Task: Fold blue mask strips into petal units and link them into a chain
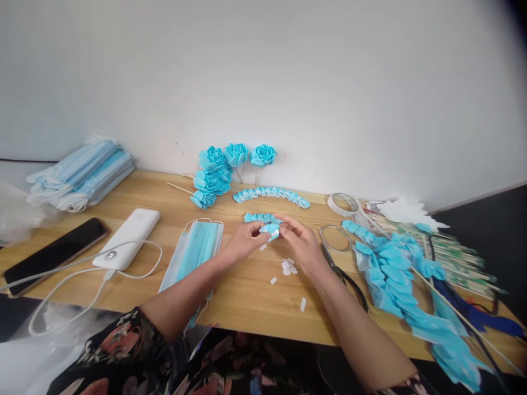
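Observation:
Between my two hands is a small folded piece of blue fabric (270,230), which looks like face-mask material. My left hand (248,237) pinches its left side with thumb and fingers. The fingers of my right hand (300,241) close on its right edge. Just behind the fingertips lies a short row of folded blue pieces (255,217), partly hidden by the hands. Farther back, a longer curved row of folded blue pieces (272,192) rests on the table. Under my hands are a little pile of white paper scraps (289,267) and a few loose strips.
Blue fabric roses (212,178) on sticks stand against the wall. Face masks (193,252), a power bank (127,238) with a cable, a phone (55,255) and a mask stack (86,170) are left. Tape rolls (342,204), scissors (343,274) and blue petal strips (391,280) are right.

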Demonstrator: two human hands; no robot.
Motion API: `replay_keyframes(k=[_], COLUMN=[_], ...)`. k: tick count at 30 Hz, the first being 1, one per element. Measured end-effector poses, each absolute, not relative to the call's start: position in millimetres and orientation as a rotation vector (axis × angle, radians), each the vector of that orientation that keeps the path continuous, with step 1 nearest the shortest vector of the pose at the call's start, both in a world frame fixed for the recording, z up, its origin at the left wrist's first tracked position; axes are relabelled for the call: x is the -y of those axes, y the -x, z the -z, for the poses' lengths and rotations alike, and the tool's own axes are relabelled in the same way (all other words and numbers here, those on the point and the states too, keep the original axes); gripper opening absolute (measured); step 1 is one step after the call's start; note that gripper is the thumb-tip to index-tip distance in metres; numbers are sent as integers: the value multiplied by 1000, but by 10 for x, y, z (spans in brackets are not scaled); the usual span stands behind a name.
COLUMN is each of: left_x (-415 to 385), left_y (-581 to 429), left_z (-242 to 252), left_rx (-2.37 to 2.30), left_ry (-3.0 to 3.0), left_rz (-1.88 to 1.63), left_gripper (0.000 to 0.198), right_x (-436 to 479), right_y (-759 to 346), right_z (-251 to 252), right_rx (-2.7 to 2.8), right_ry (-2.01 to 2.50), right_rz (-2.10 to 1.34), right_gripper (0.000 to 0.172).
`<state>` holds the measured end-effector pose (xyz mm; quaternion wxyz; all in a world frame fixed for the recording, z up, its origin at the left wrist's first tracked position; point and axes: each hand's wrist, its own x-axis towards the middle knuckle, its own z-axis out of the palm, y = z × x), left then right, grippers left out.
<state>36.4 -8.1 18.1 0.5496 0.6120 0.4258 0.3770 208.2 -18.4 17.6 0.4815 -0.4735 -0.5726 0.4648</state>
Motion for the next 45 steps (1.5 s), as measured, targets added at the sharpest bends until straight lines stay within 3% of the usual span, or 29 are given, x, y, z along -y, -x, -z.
replay_keyframes(k=[7,13,45], left_x=[57,56,57], left_y=[-357,-352,-326], left_z=[-176,-163,-156], left_rx=[-1073,-1047,-1053], left_ry=[-1367,-1372,-1455], left_rz=[-955,-963,-945], left_gripper=[22,27,26], right_x=[270,281,281], right_y=[-2086,-2039,-2088], right_z=[-295,-273,-250], right_rx=[1660,1917,2099], right_ry=[1241,1138,1156], right_rz=[-500,-128,-145], right_gripper=[12,12,17])
